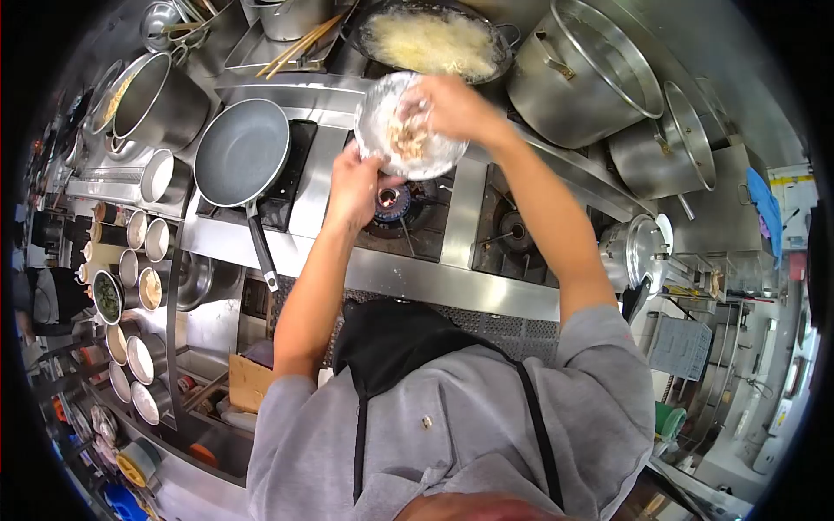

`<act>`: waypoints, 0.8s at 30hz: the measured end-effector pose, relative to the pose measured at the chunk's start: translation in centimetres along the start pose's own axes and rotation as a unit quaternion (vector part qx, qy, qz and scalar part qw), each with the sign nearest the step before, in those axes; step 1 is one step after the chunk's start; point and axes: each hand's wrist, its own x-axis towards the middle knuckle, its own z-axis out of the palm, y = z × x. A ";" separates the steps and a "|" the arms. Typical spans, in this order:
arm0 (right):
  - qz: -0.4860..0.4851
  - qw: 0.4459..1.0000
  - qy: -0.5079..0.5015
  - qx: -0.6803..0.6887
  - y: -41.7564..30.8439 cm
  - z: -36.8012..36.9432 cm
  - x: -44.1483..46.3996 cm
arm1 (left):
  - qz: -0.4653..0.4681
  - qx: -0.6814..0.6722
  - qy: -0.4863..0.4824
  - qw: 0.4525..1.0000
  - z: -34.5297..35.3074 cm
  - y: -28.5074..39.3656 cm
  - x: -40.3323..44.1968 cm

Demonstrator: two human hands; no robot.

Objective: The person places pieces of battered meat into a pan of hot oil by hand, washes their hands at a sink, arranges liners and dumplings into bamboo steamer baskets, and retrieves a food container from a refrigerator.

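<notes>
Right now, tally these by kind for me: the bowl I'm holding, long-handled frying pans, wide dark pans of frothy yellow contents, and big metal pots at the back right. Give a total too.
Held bowl: 1
Long-handled frying pan: 1
Wide dark pan: 1
Big back-right pots: 2
Total: 5

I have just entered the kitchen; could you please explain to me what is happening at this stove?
A person is handling a bowl coated with white powder. The left hand grips its near left edge, while the right hand, blurred, is at the powdery pieces in it. Beyond the bowl sits a dark pan with pale, foamy contents. A burner shows a small flame near the bowl, and a grey frying pan stands to the left.
</notes>
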 end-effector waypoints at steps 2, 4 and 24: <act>0.071 0.995 0.044 0.050 1.3 -3.1 1.0 | 0.025 0.002 -0.009 1.000 1.5 1.1 2.1; 0.038 0.997 0.072 0.012 2.3 -5.7 2.3 | 0.052 -0.014 -0.012 0.998 3.3 2.5 3.4; 0.060 0.955 0.201 0.208 9.5 -17.3 7.1 | 0.098 -0.012 0.020 0.995 6.8 3.5 10.3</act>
